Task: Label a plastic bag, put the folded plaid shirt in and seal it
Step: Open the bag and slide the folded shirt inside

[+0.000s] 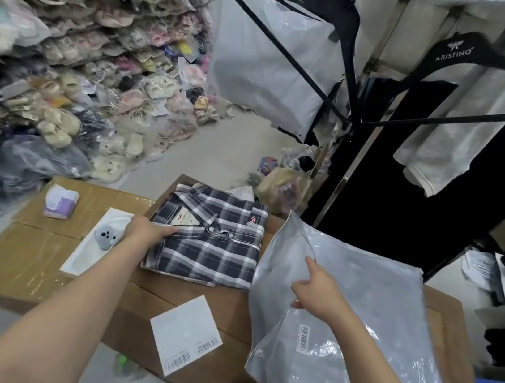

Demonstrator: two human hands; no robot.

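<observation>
A folded dark plaid shirt [215, 238] lies on the cardboard boxes, collar toward the far side. My left hand [145, 231] grips the shirt's left edge, thumb on top. To the right lies a large clear plastic bag [358, 303] carrying a small barcode label [303, 338]. My right hand [318, 290] holds the bag's upper layer lifted at its mouth, which faces the shirt. A white label sheet [184, 331] with barcode stickers along its near edge rests on the box between my arms.
The cardboard boxes [27, 263] serve as the work surface. On them sit a purple tissue pack [61, 201] and a white bag with a small grey toy [104, 237]. Bagged slippers [67, 68] pile up at left. Black hangers and garments [449, 121] hang at right.
</observation>
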